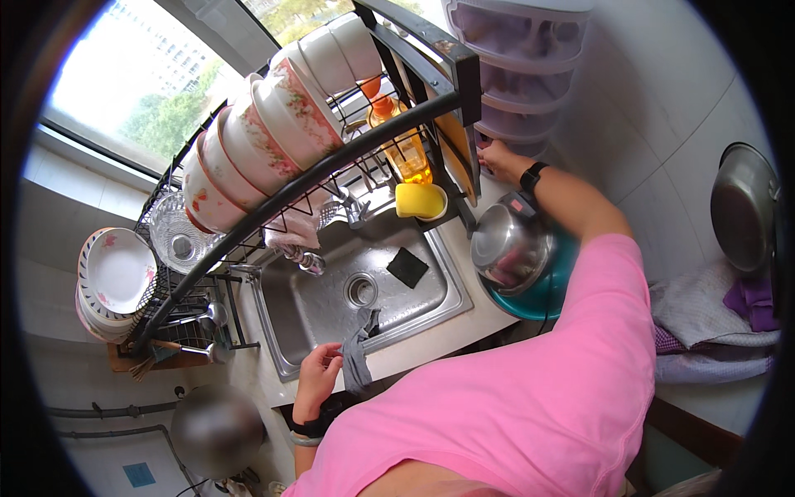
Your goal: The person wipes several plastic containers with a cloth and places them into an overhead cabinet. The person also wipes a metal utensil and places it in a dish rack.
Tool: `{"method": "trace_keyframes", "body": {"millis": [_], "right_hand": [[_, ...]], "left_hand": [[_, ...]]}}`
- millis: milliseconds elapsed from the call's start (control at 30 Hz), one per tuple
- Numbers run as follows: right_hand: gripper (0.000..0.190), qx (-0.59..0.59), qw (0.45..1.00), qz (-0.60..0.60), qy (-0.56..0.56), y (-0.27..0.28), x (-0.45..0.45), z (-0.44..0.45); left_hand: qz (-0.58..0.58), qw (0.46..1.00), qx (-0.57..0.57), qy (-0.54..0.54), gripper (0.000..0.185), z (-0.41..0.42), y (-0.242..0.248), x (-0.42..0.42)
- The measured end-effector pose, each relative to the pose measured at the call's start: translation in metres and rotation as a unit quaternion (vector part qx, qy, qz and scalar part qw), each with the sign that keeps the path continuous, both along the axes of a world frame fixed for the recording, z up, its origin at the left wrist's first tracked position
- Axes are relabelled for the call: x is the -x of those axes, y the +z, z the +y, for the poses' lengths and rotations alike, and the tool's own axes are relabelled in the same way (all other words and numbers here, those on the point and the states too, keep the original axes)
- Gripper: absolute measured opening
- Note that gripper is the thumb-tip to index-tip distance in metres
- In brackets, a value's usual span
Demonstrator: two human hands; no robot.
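My left hand (318,376) hovers at the front rim of a stainless steel sink (317,310), its fingers loosely curled. A damp grey cloth (356,360) hangs over that rim beside my fingertips; whether they touch it is unclear. My right hand (495,158) reaches to the back right, by the bottom of a white plastic drawer tower (518,112). Its fingertips are partly hidden beside the wooden cutting board (456,149), so any grip there cannot be made out. A black scouring pad (407,268) lies in the sink near the drain (361,291).
A black dish rack (323,168) spans the sink, bearing floral bowls (298,112) and plates (121,270). Beneath my right forearm, a steel pot (512,245) rests in a teal basin (528,304). A yellow sponge (419,200) sits below an orange soap bottle (407,155).
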State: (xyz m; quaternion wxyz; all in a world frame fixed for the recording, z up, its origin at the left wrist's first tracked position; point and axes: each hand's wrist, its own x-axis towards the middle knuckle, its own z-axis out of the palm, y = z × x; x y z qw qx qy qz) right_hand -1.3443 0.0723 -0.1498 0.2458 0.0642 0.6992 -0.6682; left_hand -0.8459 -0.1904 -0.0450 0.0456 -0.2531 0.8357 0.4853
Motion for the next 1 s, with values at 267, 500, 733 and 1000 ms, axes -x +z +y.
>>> {"method": "trace_keyframes", "body": {"millis": [267, 500, 733, 1000], "right_hand": [[0.063, 0.001, 0.986, 0.019, 0.166, 0.058, -0.038, 0.047], [0.043, -0.260, 0.895, 0.095, 0.350, 0.057, -0.022, 0.065], [0.042, -0.308, 0.937, 0.066, 0.153, 0.059, -0.019, 0.064], [0.073, -0.109, 0.968, -0.042, 0.223, 0.065, -0.041, 0.050]], "left_hand": [[-0.026, 0.999, 0.037, -0.006, 0.025, -0.005, 0.000, 0.002], [-0.044, 0.997, 0.051, -0.033, 0.024, -0.005, 0.004, 0.005], [-0.044, 0.998, 0.041, -0.028, 0.026, -0.005, 0.006, 0.001], [-0.042, 0.997, 0.055, -0.015, 0.024, -0.007, -0.001, -0.003]]}}
